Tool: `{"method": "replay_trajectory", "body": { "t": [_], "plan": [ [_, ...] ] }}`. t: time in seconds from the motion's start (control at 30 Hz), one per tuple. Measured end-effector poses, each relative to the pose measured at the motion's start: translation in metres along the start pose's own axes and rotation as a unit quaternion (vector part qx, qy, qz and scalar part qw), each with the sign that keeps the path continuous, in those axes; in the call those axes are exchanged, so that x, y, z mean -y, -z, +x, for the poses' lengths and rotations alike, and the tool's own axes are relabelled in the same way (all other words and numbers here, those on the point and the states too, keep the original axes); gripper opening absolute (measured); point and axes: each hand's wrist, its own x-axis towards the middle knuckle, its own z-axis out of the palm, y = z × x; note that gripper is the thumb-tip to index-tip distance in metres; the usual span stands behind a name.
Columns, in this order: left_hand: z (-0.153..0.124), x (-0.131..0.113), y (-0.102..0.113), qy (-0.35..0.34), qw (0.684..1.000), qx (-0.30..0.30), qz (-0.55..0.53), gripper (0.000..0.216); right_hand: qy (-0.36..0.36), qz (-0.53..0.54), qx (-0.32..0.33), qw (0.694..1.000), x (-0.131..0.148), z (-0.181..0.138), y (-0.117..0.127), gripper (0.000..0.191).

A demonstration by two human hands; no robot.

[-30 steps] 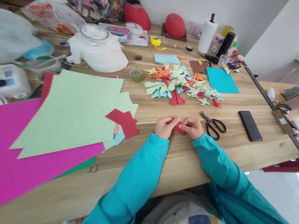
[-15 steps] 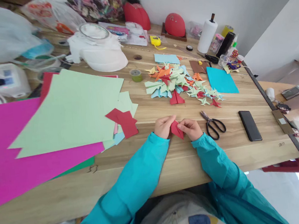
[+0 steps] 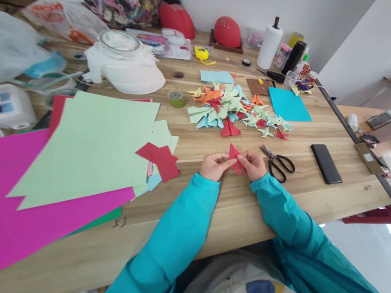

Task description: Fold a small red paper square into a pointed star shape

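Between my two hands is a small folded red paper (image 3: 233, 152), its pointed end aimed away from me and two tips hanging toward me. My left hand (image 3: 215, 166) pinches its left side between thumb and fingers. On the other side my right hand (image 3: 252, 164) is closed on the paper's right edge. Just right of that hand lie black-handled scissors (image 3: 278, 162). A red folded paper piece (image 3: 230, 127) sits beyond my hands, at the near edge of a pile of folded paper pieces (image 3: 227, 101) in green, orange, blue and red.
Large green sheets (image 3: 90, 143) cover a magenta sheet (image 3: 7, 185) on the left, with red paper scraps (image 3: 165, 162) beside them. A black phone (image 3: 326, 164) lies at the right, near a blue sheet (image 3: 289, 104). A paper roll (image 3: 270, 45) stands at the back.
The red paper has turned and opened out: it now shows a point at the far end and two tips at the near end. Both hands have stayed close together.
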Motion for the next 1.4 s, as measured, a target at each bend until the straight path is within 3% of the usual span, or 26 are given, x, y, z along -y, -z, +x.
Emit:
{"method": "replay_trajectory", "body": {
  "t": [0.2,0.37,0.47,0.6,0.73,0.83,1.1,1.27,1.4],
  "plan": [
    [0.002,0.005,0.001,0.018,0.999,0.004,-0.037,0.026,-0.04,0.041,0.019,0.998,0.003,0.0,0.0,0.037],
    [0.004,0.006,-0.001,0.026,0.994,-0.04,-0.097,0.029,-0.042,0.007,0.018,0.999,0.005,-0.002,0.0,0.039],
    [0.003,0.0,-0.003,0.053,0.981,-0.062,-0.174,0.029,0.007,-0.014,-0.018,1.0,0.001,-0.001,0.001,0.032],
    [0.004,-0.006,-0.003,0.066,0.967,-0.089,-0.231,0.03,0.127,-0.074,-0.039,0.988,-0.004,-0.003,0.002,0.022],
    [0.004,-0.006,-0.003,0.072,0.964,-0.09,-0.238,0.029,0.256,-0.209,0.005,0.944,-0.001,-0.006,0.003,0.018],
    [0.004,-0.004,-0.003,0.073,0.967,-0.077,-0.234,0.028,0.291,-0.238,0.016,0.927,0.001,-0.006,0.003,0.02],
    [0.006,0.005,0.001,0.051,0.979,-0.027,-0.197,0.031,0.212,-0.185,-0.02,0.959,0.002,-0.005,0.003,0.011],
    [0.006,0.008,0.005,-0.002,0.995,-0.007,-0.096,0.032,0.175,-0.168,-0.054,0.968,0.005,-0.007,0.0,0.011],
    [0.003,0.005,0.005,-0.033,0.999,-0.024,-0.028,0.032,0.113,-0.122,-0.075,0.983,-0.002,-0.007,0.0,0.016]
  ]
}}
